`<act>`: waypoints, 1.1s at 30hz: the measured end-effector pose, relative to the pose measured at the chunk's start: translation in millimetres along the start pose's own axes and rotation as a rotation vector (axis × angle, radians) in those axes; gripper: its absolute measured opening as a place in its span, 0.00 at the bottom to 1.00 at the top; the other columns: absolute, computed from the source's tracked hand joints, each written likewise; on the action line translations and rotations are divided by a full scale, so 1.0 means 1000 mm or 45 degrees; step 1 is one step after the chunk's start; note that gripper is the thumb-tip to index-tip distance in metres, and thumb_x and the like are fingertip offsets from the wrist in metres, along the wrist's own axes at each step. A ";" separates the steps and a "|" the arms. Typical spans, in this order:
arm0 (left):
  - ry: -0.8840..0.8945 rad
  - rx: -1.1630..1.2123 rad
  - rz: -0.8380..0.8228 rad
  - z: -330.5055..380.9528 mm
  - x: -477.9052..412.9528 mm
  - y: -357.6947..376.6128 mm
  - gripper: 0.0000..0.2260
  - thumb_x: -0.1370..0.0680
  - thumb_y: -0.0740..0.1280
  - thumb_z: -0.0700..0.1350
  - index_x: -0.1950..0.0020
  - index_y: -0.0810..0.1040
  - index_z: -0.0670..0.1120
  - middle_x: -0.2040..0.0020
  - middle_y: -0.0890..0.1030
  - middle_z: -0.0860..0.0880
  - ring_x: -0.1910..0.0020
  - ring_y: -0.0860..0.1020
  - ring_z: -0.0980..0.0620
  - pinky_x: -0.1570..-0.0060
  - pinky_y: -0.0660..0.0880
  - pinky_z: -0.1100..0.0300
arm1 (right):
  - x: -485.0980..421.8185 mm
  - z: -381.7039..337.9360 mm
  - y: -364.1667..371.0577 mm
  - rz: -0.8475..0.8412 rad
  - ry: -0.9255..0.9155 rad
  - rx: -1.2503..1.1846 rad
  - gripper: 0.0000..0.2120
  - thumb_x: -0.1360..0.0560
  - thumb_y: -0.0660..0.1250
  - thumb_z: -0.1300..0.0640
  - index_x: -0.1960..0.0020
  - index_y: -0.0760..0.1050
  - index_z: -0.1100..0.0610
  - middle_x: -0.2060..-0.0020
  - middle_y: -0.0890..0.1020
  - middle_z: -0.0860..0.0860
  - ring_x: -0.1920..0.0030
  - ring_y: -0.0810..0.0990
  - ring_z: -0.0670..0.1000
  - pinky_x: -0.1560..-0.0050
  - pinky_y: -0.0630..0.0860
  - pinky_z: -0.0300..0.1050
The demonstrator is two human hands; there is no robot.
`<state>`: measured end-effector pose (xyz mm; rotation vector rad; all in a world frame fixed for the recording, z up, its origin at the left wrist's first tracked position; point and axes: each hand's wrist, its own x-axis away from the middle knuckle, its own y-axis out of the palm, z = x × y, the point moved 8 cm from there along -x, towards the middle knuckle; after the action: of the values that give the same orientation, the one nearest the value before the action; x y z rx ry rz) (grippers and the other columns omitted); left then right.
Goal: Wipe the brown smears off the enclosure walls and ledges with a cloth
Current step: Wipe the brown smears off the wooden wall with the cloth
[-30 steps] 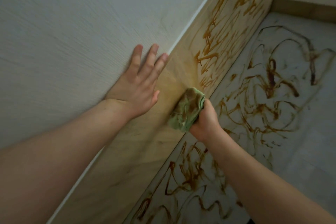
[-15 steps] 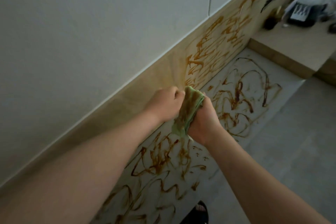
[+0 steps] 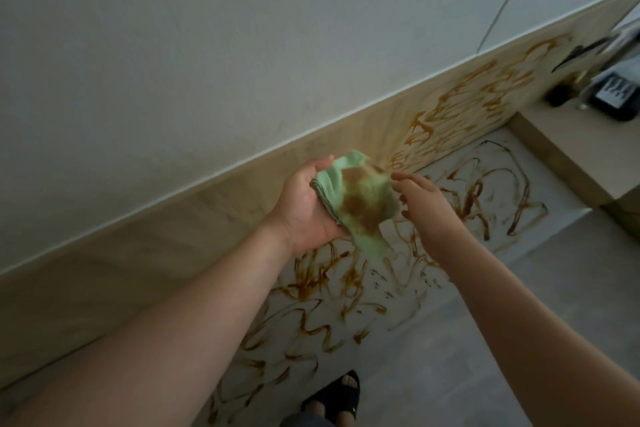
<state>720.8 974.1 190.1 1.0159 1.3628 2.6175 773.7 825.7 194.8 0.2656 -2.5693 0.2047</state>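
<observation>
A green cloth (image 3: 356, 198), blotched with brown, lies partly unfolded between my hands. My left hand (image 3: 304, 204) is palm up and holds its left side. The fingers of my right hand (image 3: 429, 208) pinch its right edge. Both hands are held off the surfaces, in front of the wooden wall panel (image 3: 207, 218). Brown smears (image 3: 467, 104) cover that panel to the right of my hands. More brown smears (image 3: 485, 191) run over the pale ledge (image 3: 398, 333) below.
A white wall (image 3: 242, 45) rises above the panel. A raised wooden ledge (image 3: 568, 146) at the right carries dark objects (image 3: 613, 97). A foot in a black sandal (image 3: 332, 395) stands on the grey floor (image 3: 519, 340) at the bottom.
My left hand left the wall and took the cloth in its palm. The cloth came off the panel and opened out, and my right hand shifted to its edge. The view pulled back.
</observation>
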 end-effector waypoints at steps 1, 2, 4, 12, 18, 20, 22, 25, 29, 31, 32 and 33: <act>-0.002 0.013 -0.012 0.004 0.008 0.000 0.28 0.21 0.60 0.57 0.25 0.74 0.43 0.29 0.76 0.35 0.29 0.74 0.35 0.28 0.65 0.33 | 0.003 0.000 0.001 -0.024 0.041 -0.033 0.12 0.19 0.65 0.50 0.36 0.79 0.49 0.41 0.81 0.47 0.38 0.78 0.49 0.33 0.75 0.51; 0.002 0.024 -0.004 0.008 0.014 -0.001 0.27 0.21 0.61 0.55 0.25 0.75 0.44 0.29 0.76 0.36 0.30 0.74 0.35 0.28 0.66 0.34 | 0.006 0.000 0.005 -0.075 0.063 -0.096 0.11 0.20 0.68 0.50 0.38 0.78 0.51 0.41 0.81 0.48 0.40 0.80 0.45 0.34 0.76 0.46; 0.014 0.011 0.027 0.017 0.024 -0.006 0.25 0.21 0.61 0.53 0.27 0.77 0.43 0.30 0.77 0.36 0.30 0.75 0.36 0.27 0.65 0.35 | 0.010 -0.001 0.013 -0.165 0.156 -0.279 0.12 0.21 0.72 0.55 0.41 0.75 0.52 0.46 0.81 0.44 0.47 0.80 0.32 0.45 0.76 0.30; 0.158 -0.856 0.686 0.052 0.056 -0.037 0.16 0.17 0.66 0.54 0.34 0.78 0.46 0.37 0.78 0.45 0.41 0.79 0.46 0.40 0.79 0.48 | 0.029 -0.056 0.033 -0.321 -0.281 0.265 0.08 0.19 0.70 0.51 0.46 0.84 0.54 0.50 0.86 0.56 0.49 0.86 0.53 0.47 0.83 0.50; 0.326 -0.639 0.543 0.042 0.048 0.001 0.15 0.18 0.68 0.52 0.44 0.84 0.40 0.50 0.86 0.40 0.52 0.86 0.44 0.51 0.82 0.52 | 0.028 -0.060 0.066 -0.572 -0.489 0.654 0.09 0.19 0.65 0.50 0.51 0.83 0.50 0.57 0.85 0.47 0.55 0.83 0.43 0.53 0.78 0.39; 0.409 -0.647 0.664 0.042 0.053 -0.007 0.10 0.17 0.68 0.45 0.45 0.85 0.40 0.49 0.86 0.38 0.52 0.86 0.42 0.51 0.82 0.51 | 0.020 -0.055 0.068 -0.632 -0.400 0.545 0.11 0.20 0.64 0.49 0.52 0.84 0.51 0.56 0.86 0.48 0.52 0.83 0.49 0.47 0.78 0.49; 0.453 -0.605 0.785 0.036 0.055 -0.011 0.10 0.16 0.66 0.43 0.46 0.85 0.39 0.49 0.86 0.36 0.50 0.86 0.40 0.47 0.83 0.47 | 0.015 -0.060 0.063 -0.653 -0.495 0.623 0.09 0.19 0.66 0.50 0.54 0.81 0.51 0.60 0.84 0.47 0.57 0.82 0.47 0.53 0.78 0.47; 0.504 -0.655 0.869 0.027 0.056 0.003 0.11 0.15 0.65 0.43 0.45 0.85 0.38 0.48 0.86 0.36 0.45 0.84 0.36 0.40 0.80 0.40 | 0.018 -0.063 0.057 -0.720 -0.640 0.799 0.09 0.21 0.70 0.48 0.53 0.76 0.52 0.63 0.81 0.46 0.65 0.77 0.43 0.63 0.75 0.38; 0.553 -0.754 0.991 0.025 0.064 0.031 0.14 0.14 0.62 0.46 0.46 0.84 0.40 0.50 0.87 0.39 0.49 0.85 0.39 0.46 0.81 0.44 | 0.010 -0.087 0.030 -0.675 -0.635 0.787 0.09 0.19 0.60 0.55 0.56 0.70 0.57 0.65 0.74 0.51 0.69 0.69 0.43 0.67 0.69 0.37; 0.574 -0.835 1.077 0.033 0.076 0.038 0.16 0.14 0.60 0.47 0.48 0.82 0.37 0.54 0.86 0.40 0.53 0.84 0.39 0.50 0.81 0.45 | 0.003 -0.107 0.011 -0.659 -0.497 0.592 0.11 0.19 0.55 0.53 0.57 0.71 0.56 0.64 0.73 0.54 0.62 0.73 0.48 0.60 0.73 0.43; 0.589 -0.796 1.094 0.036 0.084 0.040 0.16 0.15 0.60 0.47 0.50 0.81 0.36 0.57 0.85 0.41 0.55 0.83 0.40 0.52 0.80 0.46 | -0.001 -0.119 0.003 -0.653 -0.439 0.502 0.14 0.18 0.54 0.52 0.55 0.73 0.57 0.62 0.76 0.57 0.59 0.76 0.53 0.55 0.76 0.47; 0.604 -0.689 1.068 0.038 0.090 0.039 0.15 0.17 0.60 0.46 0.51 0.80 0.37 0.58 0.83 0.41 0.54 0.81 0.41 0.51 0.78 0.46 | -0.002 -0.132 -0.005 -0.655 -0.407 0.445 0.15 0.18 0.53 0.52 0.53 0.75 0.59 0.60 0.79 0.58 0.56 0.79 0.56 0.53 0.79 0.50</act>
<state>681.8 1004.8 282.7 1.0581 0.1173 3.6844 843.1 847.2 305.4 1.1516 -2.6517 0.4437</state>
